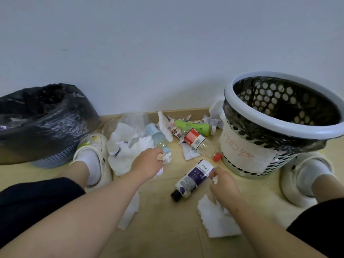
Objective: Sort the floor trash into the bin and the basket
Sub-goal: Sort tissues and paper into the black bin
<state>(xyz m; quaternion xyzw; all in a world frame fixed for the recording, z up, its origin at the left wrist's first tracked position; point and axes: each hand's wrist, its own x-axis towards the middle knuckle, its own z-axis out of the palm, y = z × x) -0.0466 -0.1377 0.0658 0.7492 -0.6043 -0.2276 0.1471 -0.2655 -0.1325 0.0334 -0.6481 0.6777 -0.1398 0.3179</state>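
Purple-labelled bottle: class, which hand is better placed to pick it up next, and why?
Probably the right hand: it is beside the purple-labelled bottle; the left hand is farther off. Both pinch paper scraps.

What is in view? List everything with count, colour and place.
bin: 1, black-bagged, far left.
basket: 1, white, black liner, right.
clear bottles: 2, blue label, red label, mid-floor.
green bottle: 1, green, by wall.
purple bottle: 1, purple-white, black cap, front centre.
cap: 1, red, at basket's foot.
paper scraps: many, white, scattered.
clogs: 2, cream, beside each container.
left grip: 1, bare, holding crumpled paper.
right grip: 1, bare, pinching white paper.
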